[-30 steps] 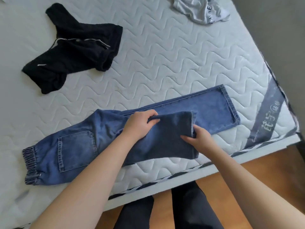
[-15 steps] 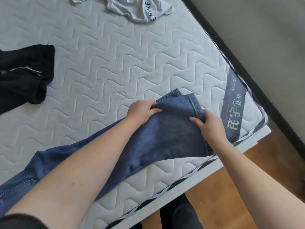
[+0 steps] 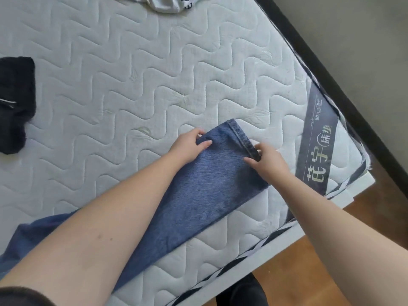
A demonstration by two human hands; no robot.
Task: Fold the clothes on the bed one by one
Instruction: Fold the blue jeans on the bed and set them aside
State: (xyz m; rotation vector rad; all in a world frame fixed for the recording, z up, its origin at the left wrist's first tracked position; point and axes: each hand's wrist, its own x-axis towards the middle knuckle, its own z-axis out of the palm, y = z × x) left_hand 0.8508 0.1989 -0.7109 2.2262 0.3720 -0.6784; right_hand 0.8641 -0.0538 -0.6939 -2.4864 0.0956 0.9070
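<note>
A pair of blue jeans (image 3: 198, 195) lies along the near edge of the white quilted mattress (image 3: 136, 69), one leg laid over the other, hems pointing to the right. My left hand (image 3: 189, 144) pinches the far edge of the leg just short of the hem. My right hand (image 3: 265, 161) grips the near end of the hem band. The waist end runs out of view at the lower left, under my left forearm.
A black garment (image 3: 15, 102) lies at the left edge. A white printed garment (image 3: 172, 3) sits at the top. A dark label strip (image 3: 318, 138) crosses the mattress corner. Beyond the bed edge are wooden floor (image 3: 309, 272), a dark skirting line and my dark trouser legs.
Both hands have carried the upper jeans leg to the right until its hem lines up over the lower leg's hem. The view has swung right, so the waist end is out of frame.
</note>
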